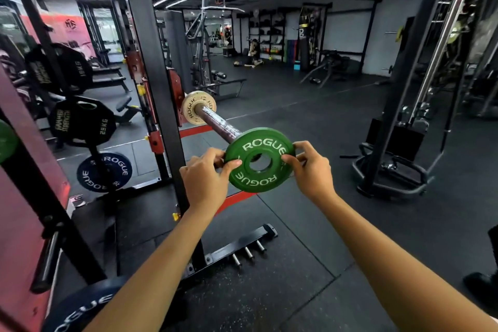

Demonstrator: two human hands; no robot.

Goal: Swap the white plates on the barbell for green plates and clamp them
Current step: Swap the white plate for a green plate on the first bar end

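A small green ROGUE plate (259, 159) is held up at the tip of the barbell sleeve (219, 123), its hole lined up with the sleeve's end. My left hand (206, 179) grips the plate's left rim, thumb on its face. My right hand (310, 168) grips the right rim. Farther along the sleeve, against the collar, sits a small white ROGUE plate (198, 108). No clamp is visible.
The black rack upright (159, 94) stands just left of the sleeve. Black plates (80, 121) and a blue ROGUE plate (104, 172) hang on storage pegs at left. A rack foot with pegs (242, 246) lies below. A cable machine base (390, 170) stands at right.
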